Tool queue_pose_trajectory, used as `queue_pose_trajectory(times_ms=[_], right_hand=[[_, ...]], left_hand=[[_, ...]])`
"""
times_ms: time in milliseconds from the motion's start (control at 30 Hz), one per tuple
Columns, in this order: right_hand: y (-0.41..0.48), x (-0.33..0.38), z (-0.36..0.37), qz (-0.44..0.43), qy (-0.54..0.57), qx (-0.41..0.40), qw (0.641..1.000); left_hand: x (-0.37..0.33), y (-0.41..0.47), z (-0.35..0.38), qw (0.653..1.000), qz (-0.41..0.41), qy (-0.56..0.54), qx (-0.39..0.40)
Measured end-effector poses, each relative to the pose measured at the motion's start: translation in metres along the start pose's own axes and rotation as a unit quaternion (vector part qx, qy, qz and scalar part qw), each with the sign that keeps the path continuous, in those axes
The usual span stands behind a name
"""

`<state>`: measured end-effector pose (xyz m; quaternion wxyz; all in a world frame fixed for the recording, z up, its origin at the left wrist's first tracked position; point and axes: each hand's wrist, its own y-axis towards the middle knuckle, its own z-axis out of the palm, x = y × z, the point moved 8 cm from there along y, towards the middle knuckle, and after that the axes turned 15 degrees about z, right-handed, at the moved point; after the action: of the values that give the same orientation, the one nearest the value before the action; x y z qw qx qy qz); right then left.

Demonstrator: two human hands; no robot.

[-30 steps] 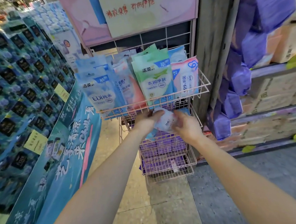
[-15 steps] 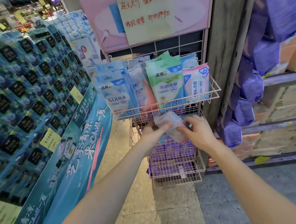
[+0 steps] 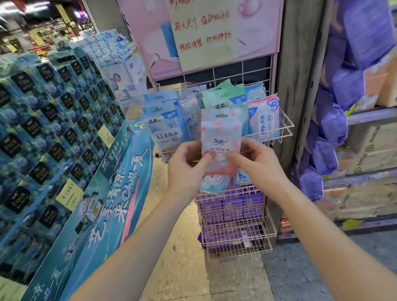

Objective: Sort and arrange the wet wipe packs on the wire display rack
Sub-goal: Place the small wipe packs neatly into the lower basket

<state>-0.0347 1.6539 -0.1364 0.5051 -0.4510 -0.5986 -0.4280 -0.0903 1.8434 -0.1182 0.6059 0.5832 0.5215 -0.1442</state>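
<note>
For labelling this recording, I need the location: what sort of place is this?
Likely a supermarket or shop aisle. A pink wire display rack holds blue, green and pink wet wipe packs, a handwritten cream paper sign hangs above it, and stacked blue boxed goods carry yellow price tags.

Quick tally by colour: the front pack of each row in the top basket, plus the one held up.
Blue pack: 1
Pink-and-white pack: 1
Green pack: 1
Pink-and-blue 99% pack: 1
Held pink pack: 1
Total: 5
</note>
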Motion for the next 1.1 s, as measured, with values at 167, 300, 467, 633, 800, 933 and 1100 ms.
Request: queue_pose_trajectory(times_ms=[167,300,467,633,800,933,1100], right_hand=[[0.014,0.063,0.016,-0.071,-0.002,-0.069,0.995],[0.032,0.081,0.023,-0.072,-0.062,-0.128,0.987],[0.047,0.067,0.030,-0.068,-0.213,-0.167,0.960],[0.048,0.057,0.038,-0.053,-0.245,-0.156,0.955],[0.048,0.063,0.038,-0.038,-0.275,-0.161,0.947],[0.039,0.061,0.030,-0.037,-0.201,-0.144,0.968],[0.023,0.057,0.029,-0.066,-0.180,-0.156,0.969]], left_hand=[[-0.028,0.042,-0.031,0.995,0.039,0.044,-0.079],[-0.036,0.067,-0.038,0.987,0.025,0.121,-0.098],[-0.043,0.067,-0.028,0.924,0.051,0.377,-0.037],[-0.034,0.064,-0.022,0.859,0.038,0.510,0.022],[-0.031,0.062,-0.017,0.853,0.045,0.518,0.039],[-0.032,0.056,-0.022,0.858,0.062,0.509,0.028],[-0.029,0.050,-0.029,0.840,0.058,0.539,0.027]])
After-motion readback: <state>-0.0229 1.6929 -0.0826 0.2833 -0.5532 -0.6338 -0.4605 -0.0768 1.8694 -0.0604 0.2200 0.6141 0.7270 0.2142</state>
